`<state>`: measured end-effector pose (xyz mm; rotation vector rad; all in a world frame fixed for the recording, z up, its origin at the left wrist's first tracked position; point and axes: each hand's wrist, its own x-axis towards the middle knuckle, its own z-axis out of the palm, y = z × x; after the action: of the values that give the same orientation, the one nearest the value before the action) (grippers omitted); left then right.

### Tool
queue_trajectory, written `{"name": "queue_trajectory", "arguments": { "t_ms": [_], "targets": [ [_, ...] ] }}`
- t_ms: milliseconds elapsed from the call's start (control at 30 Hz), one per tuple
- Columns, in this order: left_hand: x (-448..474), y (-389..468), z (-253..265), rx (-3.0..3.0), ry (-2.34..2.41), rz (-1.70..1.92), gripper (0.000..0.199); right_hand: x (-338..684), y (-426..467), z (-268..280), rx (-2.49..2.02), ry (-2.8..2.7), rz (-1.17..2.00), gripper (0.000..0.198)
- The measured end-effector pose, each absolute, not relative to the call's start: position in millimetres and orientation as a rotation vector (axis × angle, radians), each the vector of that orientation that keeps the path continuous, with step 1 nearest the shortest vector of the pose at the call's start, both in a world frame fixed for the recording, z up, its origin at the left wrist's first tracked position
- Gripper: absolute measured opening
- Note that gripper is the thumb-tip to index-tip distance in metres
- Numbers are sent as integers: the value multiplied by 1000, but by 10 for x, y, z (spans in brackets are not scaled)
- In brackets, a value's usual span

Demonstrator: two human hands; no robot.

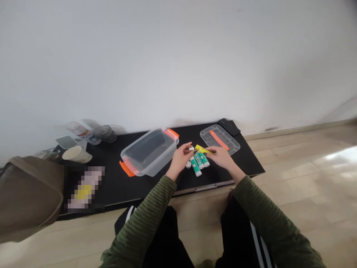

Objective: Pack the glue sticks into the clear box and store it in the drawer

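My right hand [220,156] grips a yellow glue stick [202,149], tilted above several green-and-white glue sticks [198,160] on the black table. Close to the yellow stick's left end is my left hand [182,158], its thumb and forefinger drawn together. A bit of white shows between those fingertips; whether it is held or lies behind them I cannot tell. Just left of my left hand stands a clear plastic box [156,171] with orange latches, its top uncovered. The clear lid [235,142] with an orange handle lies beyond my right hand.
A black table [111,186] runs along a white wall. A paper cup [77,154], a spray can [80,132], a dark jar [105,133] and a phone-like white object [66,142] stand at left. A brown fabric object [30,197] covers the left end. Black keypad-like object [230,126] lies back right.
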<state>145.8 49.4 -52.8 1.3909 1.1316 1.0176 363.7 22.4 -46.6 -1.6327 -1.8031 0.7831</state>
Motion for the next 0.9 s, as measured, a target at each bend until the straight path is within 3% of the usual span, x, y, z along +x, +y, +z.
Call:
{"name": "queue_trajectory", "arguments": {
  "t_ms": [100,200,600,800,900],
  "targets": [
    [1405,433,-538,1721,1408,831,23,3724,264,-505,-2022,-1820,540,23],
    [1355,351,-582,2021,1550,598,8,3753,291,-560,-2253,-1817,504,26],
    [1301,216,-764,2248,1664,168,16,3460,359,-672,-2431,-1916,487,32],
    [1244,211,-683,2201,1606,334,14,3375,329,-613,-2293,-1984,288,29],
    [1216,211,-631,2119,1568,486,15,3309,297,-578,-2179,-2070,358,21]
  ]
}}
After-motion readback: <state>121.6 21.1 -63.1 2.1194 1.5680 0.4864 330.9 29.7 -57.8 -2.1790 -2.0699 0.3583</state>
